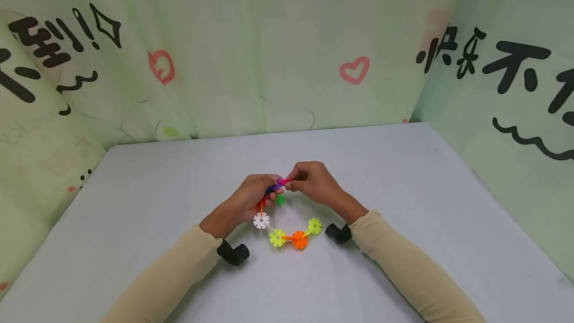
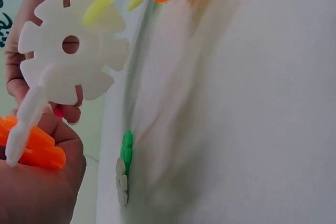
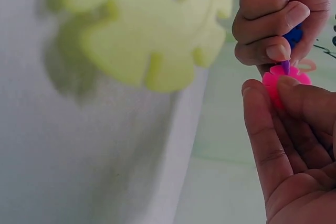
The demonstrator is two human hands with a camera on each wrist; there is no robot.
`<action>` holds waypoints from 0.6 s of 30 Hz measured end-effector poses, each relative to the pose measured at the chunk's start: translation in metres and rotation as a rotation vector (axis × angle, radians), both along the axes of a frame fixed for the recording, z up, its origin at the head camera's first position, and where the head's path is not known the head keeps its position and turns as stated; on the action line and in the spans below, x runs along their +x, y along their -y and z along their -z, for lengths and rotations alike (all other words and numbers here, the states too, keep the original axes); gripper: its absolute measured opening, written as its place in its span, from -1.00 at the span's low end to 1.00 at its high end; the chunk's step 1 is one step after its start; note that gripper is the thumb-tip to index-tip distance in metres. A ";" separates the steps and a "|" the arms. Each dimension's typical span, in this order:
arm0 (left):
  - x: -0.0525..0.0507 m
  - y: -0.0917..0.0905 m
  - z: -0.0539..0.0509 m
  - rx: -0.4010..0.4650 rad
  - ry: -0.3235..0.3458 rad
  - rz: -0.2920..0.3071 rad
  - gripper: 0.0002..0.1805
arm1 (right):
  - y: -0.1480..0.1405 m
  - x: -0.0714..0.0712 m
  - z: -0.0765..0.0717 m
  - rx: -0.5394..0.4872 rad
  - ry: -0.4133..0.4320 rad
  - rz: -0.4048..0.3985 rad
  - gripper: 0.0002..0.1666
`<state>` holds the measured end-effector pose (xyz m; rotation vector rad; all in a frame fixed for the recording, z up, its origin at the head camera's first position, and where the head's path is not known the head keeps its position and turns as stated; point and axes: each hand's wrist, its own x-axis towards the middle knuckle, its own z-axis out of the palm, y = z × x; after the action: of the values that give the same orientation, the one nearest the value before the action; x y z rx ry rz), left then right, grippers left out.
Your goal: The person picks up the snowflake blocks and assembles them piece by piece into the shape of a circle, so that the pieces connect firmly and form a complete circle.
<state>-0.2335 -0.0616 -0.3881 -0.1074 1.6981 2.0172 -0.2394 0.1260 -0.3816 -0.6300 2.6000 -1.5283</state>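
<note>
My left hand (image 1: 251, 193) grips one end of a chain of notched snowflake discs, its fingers curled round a blue disc (image 3: 295, 35) and a purple disc (image 3: 285, 67). Thumb and index finger of my right hand (image 1: 318, 183) pinch a pink disc (image 3: 273, 80), its edge against the purple one. How deep their notches sit is hidden. From the left hand hang an orange-red disc (image 2: 44, 148) and a white disc (image 2: 47, 51). The chain curves on through a yellow disc (image 1: 277, 238), an orange disc (image 1: 299, 240) and another yellow disc (image 1: 315, 226).
A green disc (image 1: 280, 199) shows just past the left hand's fingers. In the left wrist view, a green and a whitish disc (image 2: 122, 182) lie on the white table (image 1: 179, 188). Black wrist cameras (image 1: 233, 254) stick out from both sleeves. Printed curtains (image 1: 269, 39) surround the table.
</note>
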 end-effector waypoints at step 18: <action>0.003 0.018 -0.003 0.013 -0.050 0.037 -0.65 | 0.001 -0.007 0.005 0.131 0.064 -0.106 -0.81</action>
<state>-0.2309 -0.0796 -0.3853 -0.0213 1.7039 2.0191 -0.2460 0.1250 -0.3863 -0.6827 2.5489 -1.3140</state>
